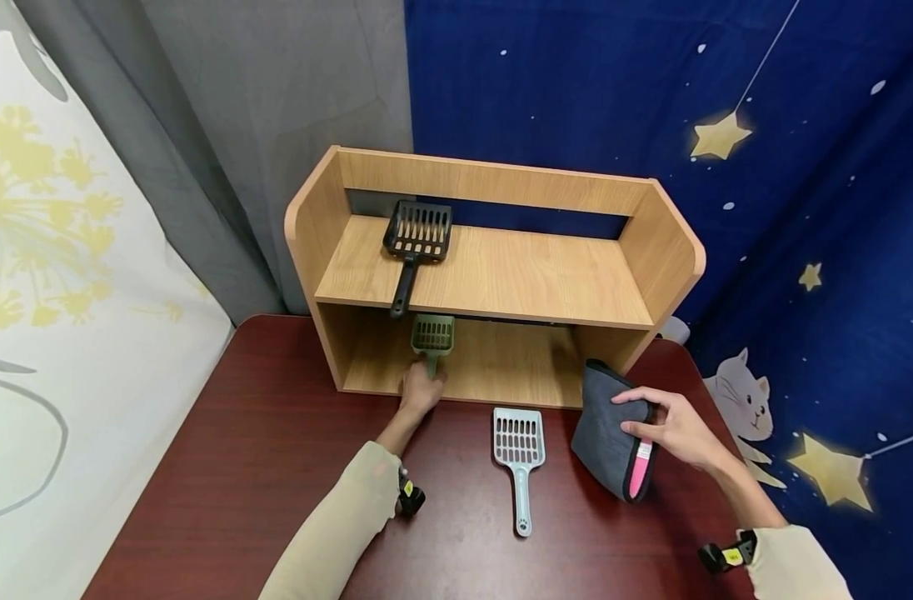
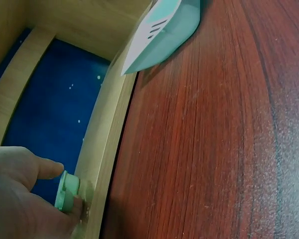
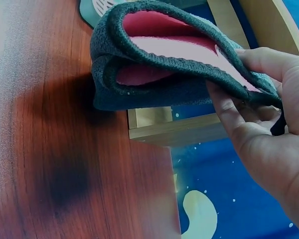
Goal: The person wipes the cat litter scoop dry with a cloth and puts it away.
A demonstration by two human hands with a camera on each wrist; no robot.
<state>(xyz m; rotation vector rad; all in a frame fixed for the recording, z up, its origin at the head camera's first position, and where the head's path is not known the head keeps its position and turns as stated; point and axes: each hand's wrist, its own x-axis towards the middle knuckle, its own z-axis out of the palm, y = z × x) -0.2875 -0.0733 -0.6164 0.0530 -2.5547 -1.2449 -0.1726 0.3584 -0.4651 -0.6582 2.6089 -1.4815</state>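
Note:
My left hand [image 1: 422, 388] grips the handle of a green slotted litter scoop [image 1: 431, 352] at the front of the lower shelf. In the left wrist view, thumb and fingers close around the end of the green handle [image 2: 65, 191]. On the right, my right hand [image 1: 677, 429] pinches the edge of a folded dark grey cloth [image 1: 610, 433] with dark edging and a pink inside. The right wrist view looks into the pink folds of this cloth [image 3: 159, 64], thumb on one side and fingers on the other. A pale blue litter scoop [image 1: 522, 492] lies on the table between my hands.
A two-tier wooden shelf [image 1: 531, 271] stands at the back of the dark red table [image 1: 276, 467]. On its upper board lies a black litter scoop [image 1: 405, 287], its handle sticking out over the front edge. Blue starry curtain [image 1: 576, 92] and grey curtain [image 1: 276, 83] hang behind.

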